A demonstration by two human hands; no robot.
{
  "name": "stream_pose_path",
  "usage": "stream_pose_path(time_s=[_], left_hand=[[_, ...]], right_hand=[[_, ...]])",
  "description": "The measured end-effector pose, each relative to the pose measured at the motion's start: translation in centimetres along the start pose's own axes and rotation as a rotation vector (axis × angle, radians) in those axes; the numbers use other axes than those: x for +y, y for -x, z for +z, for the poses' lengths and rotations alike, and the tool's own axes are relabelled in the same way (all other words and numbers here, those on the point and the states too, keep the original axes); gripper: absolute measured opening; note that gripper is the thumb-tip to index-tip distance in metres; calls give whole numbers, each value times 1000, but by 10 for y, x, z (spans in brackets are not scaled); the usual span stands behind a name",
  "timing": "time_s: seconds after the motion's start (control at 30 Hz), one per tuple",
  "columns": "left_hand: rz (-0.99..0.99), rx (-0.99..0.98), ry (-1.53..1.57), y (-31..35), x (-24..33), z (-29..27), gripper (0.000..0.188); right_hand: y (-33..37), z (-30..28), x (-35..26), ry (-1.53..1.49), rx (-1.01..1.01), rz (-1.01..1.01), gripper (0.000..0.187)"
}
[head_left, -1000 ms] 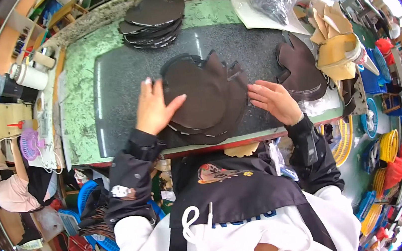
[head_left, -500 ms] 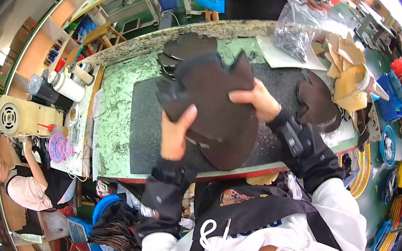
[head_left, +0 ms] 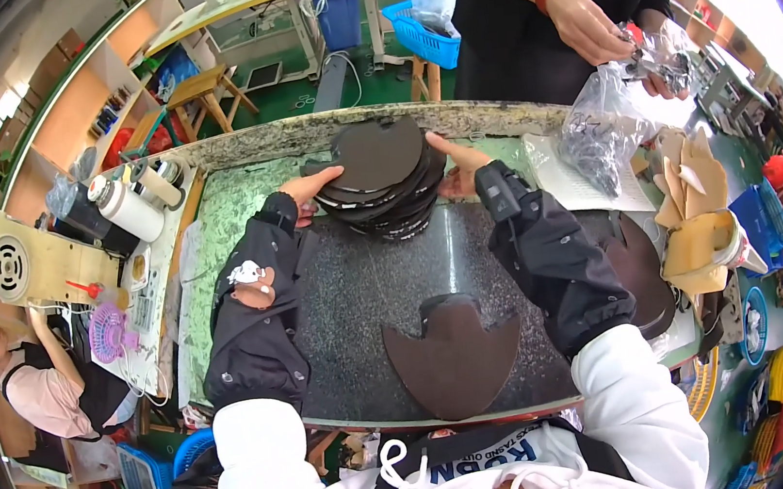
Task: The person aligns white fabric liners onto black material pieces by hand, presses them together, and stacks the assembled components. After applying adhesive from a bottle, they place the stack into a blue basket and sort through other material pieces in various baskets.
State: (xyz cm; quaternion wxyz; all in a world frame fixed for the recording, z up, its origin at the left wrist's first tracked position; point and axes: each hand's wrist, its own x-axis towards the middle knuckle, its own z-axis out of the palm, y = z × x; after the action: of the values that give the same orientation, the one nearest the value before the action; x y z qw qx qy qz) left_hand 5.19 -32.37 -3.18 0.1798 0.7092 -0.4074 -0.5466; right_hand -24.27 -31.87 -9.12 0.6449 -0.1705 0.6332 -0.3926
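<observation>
A stack of dark brown leather-like cut pieces [head_left: 383, 162] stands at the far middle of the work table. My left hand [head_left: 313, 193] is closed on the stack's left edge, thumb on top. On the opposite edge, my right hand [head_left: 462, 167] grips the stack too, its thumb at the rim. Nearer to me, a single dark brown cut piece [head_left: 454, 359] lies flat on the black mat [head_left: 347, 318], with pointed corners at its sides and a rounded lower end. More brown pieces [head_left: 637, 273] lie beyond my right forearm, partly hidden by the sleeve.
At the table's right stand a tan container [head_left: 700, 251] with cardboard-coloured pieces and a clear plastic bag [head_left: 593, 137] on white paper. Across the table, a person's hands [head_left: 594, 24] handle a plastic bag. A bottle [head_left: 125, 207] and a purple fan [head_left: 109, 333] stand left.
My hands have moved away from me, from brown pieces held over the mat to the sides of the far stack. One piece now lies on the mat near the front edge.
</observation>
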Motion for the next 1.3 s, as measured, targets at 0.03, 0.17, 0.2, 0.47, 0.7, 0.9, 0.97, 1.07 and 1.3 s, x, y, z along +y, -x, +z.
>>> stream_pose_path(time_s=[0.03,0.17,0.2,0.47,0.7,0.9,0.97,1.07,1.3], left_hand=[[-48,57,-168,4,4,2,62],[-90,-44,-153,-24,-13,-9,60],[-91,-48,-152,-22,-14,-4,60],[618,-44,835,103,-61,33,53],[390,-414,959,233,-141,67,34],[283,-522,600,219,-167,93,53],[300,-425,609,218,-177,101,61],[312,-249,595,210,-192,104,78],[962,84,724,251,-211,129,98]], right_hand=[[0,-1,1,35,-63,-16,58],[49,37,10,31,-269,-125,44],[57,37,10,-12,-312,-172,39],[134,18,47,-365,-547,-444,23],[283,-39,137,-228,-375,-436,26],[287,-80,180,125,-234,-294,29],[290,-82,181,88,-263,-275,31],[278,-78,184,51,-365,-309,35],[253,-111,209,280,-469,-838,69]])
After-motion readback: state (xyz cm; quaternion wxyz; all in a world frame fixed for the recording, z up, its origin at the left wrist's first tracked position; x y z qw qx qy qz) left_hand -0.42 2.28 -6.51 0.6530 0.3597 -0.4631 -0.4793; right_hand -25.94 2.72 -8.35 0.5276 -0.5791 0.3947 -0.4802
